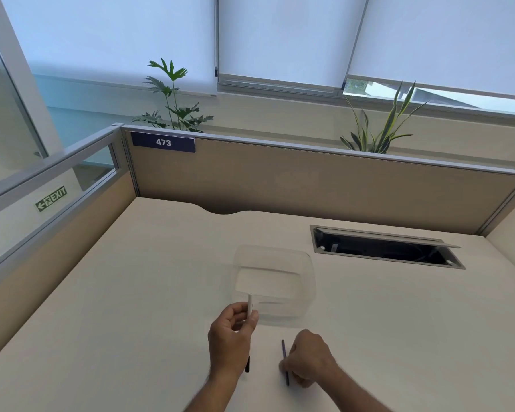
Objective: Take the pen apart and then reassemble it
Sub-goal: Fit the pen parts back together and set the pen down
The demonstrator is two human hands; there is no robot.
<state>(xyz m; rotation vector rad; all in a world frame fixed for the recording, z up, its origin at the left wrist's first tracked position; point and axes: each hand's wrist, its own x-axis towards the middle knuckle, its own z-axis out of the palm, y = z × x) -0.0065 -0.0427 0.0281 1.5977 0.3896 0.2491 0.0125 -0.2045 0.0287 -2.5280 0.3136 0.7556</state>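
Observation:
My left hand (231, 337) holds a white pen barrel (250, 304) between thumb and fingers, its white end pointing up and a dark end (247, 365) showing below the hand. My right hand (308, 356) rests low on the desk and pinches a thin dark purple pen part (285, 361) that lies almost upright in the view. The two hands are apart, the right one nearer to me. Which pen part the dark piece is, I cannot tell.
A clear plastic container (274, 281) stands on the cream desk (131, 307) just beyond my left hand. An open cable tray (384, 248) is cut into the desk at the back right. Beige partition walls (309, 185) close the desk at the back and left.

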